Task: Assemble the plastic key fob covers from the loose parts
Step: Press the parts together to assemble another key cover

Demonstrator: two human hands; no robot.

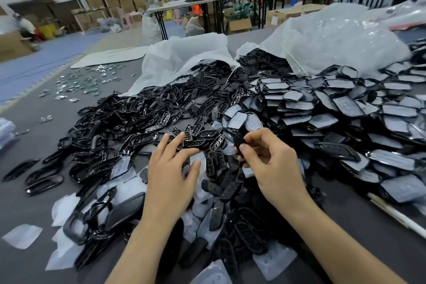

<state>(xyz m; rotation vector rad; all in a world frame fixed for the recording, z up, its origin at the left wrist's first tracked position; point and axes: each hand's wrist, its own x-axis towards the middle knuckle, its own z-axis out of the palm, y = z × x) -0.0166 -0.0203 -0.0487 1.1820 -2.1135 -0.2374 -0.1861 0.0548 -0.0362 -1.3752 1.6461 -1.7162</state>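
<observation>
On the dark grey table [34, 203], black plastic frames [119, 117] are sprawling left, black rubber button pads [202, 131] are lying centre, and film-covered black shells [345, 108] are stacking up right. Clear plastic bags [334, 37] are lying behind them, with small silver metal pieces [87, 80] far left. Over the pads, the left hand [173, 168] is reaching beside the right hand [269, 161], which is pinching a small black plastic part [237, 143].

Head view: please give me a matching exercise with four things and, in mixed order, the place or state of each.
1 right hand
2 left hand
3 metal bits
4 clear bag

a reaches over the pile
b scattered, far left
c pinches a black part
d lies far right, behind the parts

Pairs: 1c, 2a, 3b, 4d
</observation>
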